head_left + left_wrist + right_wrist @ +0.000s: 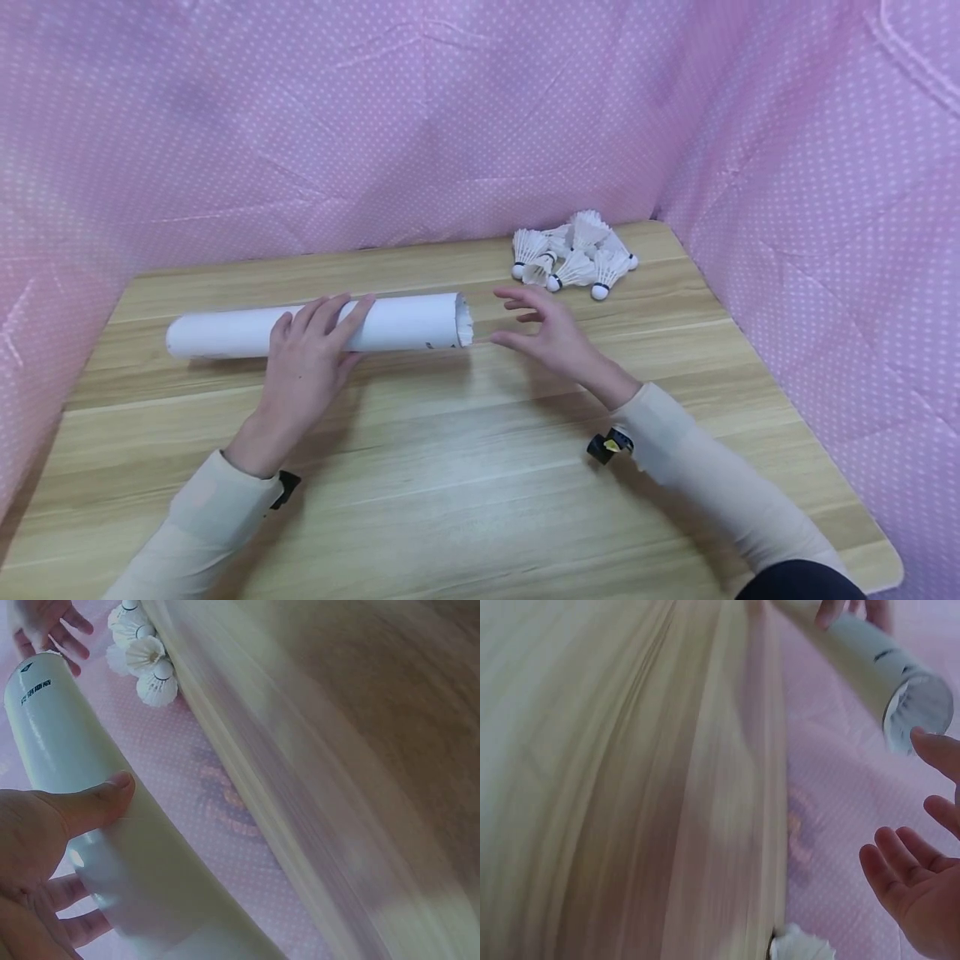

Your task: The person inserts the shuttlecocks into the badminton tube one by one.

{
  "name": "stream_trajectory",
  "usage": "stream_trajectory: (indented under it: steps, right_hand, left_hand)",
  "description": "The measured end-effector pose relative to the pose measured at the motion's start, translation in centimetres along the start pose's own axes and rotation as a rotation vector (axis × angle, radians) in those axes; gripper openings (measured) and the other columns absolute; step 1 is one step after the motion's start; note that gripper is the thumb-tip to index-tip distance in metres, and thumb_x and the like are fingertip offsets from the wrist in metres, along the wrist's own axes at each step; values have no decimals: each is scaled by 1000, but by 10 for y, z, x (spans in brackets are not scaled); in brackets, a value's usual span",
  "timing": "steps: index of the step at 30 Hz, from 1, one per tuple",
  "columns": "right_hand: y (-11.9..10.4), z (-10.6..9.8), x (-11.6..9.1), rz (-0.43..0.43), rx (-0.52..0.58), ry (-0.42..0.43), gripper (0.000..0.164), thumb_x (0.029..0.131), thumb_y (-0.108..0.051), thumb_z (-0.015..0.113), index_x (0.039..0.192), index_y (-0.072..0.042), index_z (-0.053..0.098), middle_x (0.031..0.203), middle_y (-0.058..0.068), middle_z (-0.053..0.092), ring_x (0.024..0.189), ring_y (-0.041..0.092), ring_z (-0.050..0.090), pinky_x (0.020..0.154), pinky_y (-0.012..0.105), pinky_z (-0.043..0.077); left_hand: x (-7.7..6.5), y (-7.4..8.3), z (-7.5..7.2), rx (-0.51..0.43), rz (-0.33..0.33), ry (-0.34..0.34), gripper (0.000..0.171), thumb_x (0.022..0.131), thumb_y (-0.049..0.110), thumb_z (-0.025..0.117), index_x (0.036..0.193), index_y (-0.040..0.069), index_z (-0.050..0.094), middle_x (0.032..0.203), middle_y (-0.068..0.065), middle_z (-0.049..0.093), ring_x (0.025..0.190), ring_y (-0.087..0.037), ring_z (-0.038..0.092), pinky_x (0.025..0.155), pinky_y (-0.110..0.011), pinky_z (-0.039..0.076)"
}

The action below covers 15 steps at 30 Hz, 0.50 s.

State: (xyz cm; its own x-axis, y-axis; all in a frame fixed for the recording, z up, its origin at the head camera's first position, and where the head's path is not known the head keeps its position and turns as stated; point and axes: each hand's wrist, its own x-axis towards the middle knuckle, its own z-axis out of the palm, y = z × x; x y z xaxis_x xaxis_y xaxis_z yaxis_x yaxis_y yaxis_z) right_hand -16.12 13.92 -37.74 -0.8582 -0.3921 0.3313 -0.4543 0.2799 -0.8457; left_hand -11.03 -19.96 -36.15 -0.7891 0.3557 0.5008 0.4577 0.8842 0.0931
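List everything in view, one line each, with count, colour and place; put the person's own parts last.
Table: one, light wood, beneath the work.
Tube: one, white with dark print, left of centre, open end to the right.
Feathers: count unclear, white, in the tube's mouth.
Loose shuttlecocks: at least six, white with dark bands, heaped near the table's far edge.
Dotted cloth: pieces unclear, pink and white, behind the table and at both sides.
Wrist devices: two, black, one per wrist.
Sleeves: two, cream, on the forearms.
Left hand: one, bare, gripping the tube.
Right hand: one, bare, near its open end.
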Motion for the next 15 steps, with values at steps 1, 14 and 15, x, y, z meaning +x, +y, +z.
stream_trajectory:
  steps: [1,14,15]
  right_hand:
    - [3,-2,0,-9,-24,2,61,80,-8,85,135,-4,60,133,12,59,116,32,60,96,49,52]
    - [26,-24,8,-142,-406,-39,60,78,-6,86,132,2,60,132,18,58,122,35,55,105,45,45]
    - [28,-26,8,-159,-443,-46,60,79,-7,86,132,1,60,132,19,58,123,34,55,107,45,43]
  left_hand:
    - [-1,0,-1,-1,-2,1,87,70,6,91,146,22,51,136,-18,55,124,-44,50,95,-72,36]
    - [-5,-3,-4,-9,-25,-6,85,72,7,90,147,22,51,136,-19,55,124,-43,49,96,-72,35]
    - [-5,-3,-4,-9,-25,-7,85,72,7,90,147,22,51,136,-19,55,125,-43,49,96,-72,35]
